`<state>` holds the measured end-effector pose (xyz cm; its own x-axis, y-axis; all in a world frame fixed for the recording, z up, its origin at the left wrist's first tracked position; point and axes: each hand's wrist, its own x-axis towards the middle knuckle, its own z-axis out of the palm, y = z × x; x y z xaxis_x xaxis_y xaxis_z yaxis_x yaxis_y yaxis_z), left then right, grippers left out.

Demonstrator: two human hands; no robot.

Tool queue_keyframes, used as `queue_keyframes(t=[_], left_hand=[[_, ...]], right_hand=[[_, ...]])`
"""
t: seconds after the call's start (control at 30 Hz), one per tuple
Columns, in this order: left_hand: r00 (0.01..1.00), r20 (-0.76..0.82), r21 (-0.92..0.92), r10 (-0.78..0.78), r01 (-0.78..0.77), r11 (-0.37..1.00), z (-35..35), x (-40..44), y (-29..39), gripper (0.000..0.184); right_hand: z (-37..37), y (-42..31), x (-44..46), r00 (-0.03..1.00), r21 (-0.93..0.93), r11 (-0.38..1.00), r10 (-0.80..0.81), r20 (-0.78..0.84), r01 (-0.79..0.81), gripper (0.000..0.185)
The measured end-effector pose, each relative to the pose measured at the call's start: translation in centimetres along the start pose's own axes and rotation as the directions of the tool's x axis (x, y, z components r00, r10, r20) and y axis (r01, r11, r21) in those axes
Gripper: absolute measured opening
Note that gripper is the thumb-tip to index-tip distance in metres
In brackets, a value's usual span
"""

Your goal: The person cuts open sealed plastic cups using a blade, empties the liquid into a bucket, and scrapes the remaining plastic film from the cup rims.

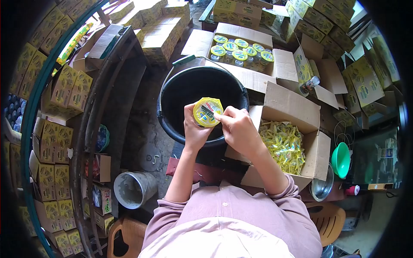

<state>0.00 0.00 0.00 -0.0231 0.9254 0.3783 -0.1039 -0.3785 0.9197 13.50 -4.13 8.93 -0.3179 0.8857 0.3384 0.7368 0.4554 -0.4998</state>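
Note:
My left hand [195, 131] is wrapped round a drink cup [206, 112] with a yellow printed film lid, held over the bucket with the lid facing up at me. The fingers of my right hand [236, 129] are pinched together at the right edge of the lid. Whatever may be between those fingertips is too small to make out. Below both hands stands a large black bucket [172, 90] with a wire handle; its inside is dark. To the right, an open carton [286, 105] holds many small yellow-and-clear plastic packets [282, 144].
Beyond the bucket, an open carton [254, 79] contains several lidded cups [240, 54]. A grey pail [135, 189] stands at lower left. On the right are a green bowl [340, 160] and a metal basin [323, 185]. Stacked yellow boxes [64, 92] line the left side.

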Motion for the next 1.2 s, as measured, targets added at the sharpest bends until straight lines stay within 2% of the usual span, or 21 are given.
queue_keyframes(t=[0.27,0.37,0.57,0.67,0.7,0.77,0.83,0.87,0.97,1.0,1.1,1.13,1.2], left_hand=[[1.0,-0.012,0.04,-0.009,0.01,0.999,0.5,-0.2,0.4,0.057],[1.0,-0.008,0.013,-0.02,0.02,1.0,0.5,-0.2,0.1,0.057],[0.999,0.026,0.077,-0.044,0.042,0.996,-0.1,0.1,-0.3,0.061],[1.0,0.003,0.084,-0.016,0.016,0.996,0.1,0.4,-0.5,0.058],[1.0,-0.007,0.098,-0.005,0.006,0.995,0.2,0.5,-0.1,0.056],[1.0,0.018,0.236,-0.007,0.002,0.972,0.3,0.8,1.1,0.054],[0.998,0.058,0.356,0.022,-0.041,0.934,0.4,1.3,1.6,0.053],[0.993,0.097,0.341,-0.069,0.032,0.94,0.3,1.6,1.8,0.053],[0.981,0.185,0.676,-0.062,-0.081,0.733,-0.4,2.8,0.7,0.056],[0.97,0.242,0.732,-0.008,-0.177,0.657,-0.4,3.1,1.2,0.058],[0.92,0.377,0.842,-0.104,-0.294,0.452,-0.8,4.2,-0.2,0.059],[0.888,0.408,0.874,-0.214,-0.311,0.374,-0.6,4.6,-0.1,0.058],[0.85,0.448,0.888,-0.279,-0.387,0.248,-0.5,4.9,-1.0,0.058]], right_hand=[[-0.5,0.3,-0.4,0.998,-0.024,0.999,0.03,0.046,-0.029,0.029],[0.2,0.7,-0.1,0.999,-0.045,0.999,-0.026,0.019,0.027,0.029],[0.1,1.2,-0.8,0.999,-0.022,1.0,0.012,0.05,-0.011,0.03],[-0.1,1.5,-1.4,0.999,-0.003,1.0,0.025,0.034,-0.025,0.03],[-0.2,1.6,-1.7,0.999,-0.001,0.999,0.037,0.031,-0.037,0.031],[-0.7,1.7,-2.2,0.998,0.002,0.998,0.06,0.029,-0.06,0.031],[-1.3,2.1,-3.0,0.99,0.097,0.987,0.134,-0.037,-0.13,0.028],[-1.9,1.8,-3.3,0.981,0.151,0.974,0.181,-0.073,-0.168,0.027],[-2.4,2.6,-5.0,0.944,0.242,0.945,0.269,-0.191,-0.221,0.026],[-2.5,2.7,-5.6,0.928,0.264,0.929,0.315,-0.199,-0.259,0.027],[-2.3,3.2,-7.0,0.89,0.314,0.901,0.382,-0.247,-0.3,0.028],[-2.0,3.2,-7.3,0.879,0.342,0.89,0.399,-0.262,-0.302,0.028],[-1.2,3.6,-7.8,0.864,0.389,0.88,0.402,-0.301,-0.274,0.028]])
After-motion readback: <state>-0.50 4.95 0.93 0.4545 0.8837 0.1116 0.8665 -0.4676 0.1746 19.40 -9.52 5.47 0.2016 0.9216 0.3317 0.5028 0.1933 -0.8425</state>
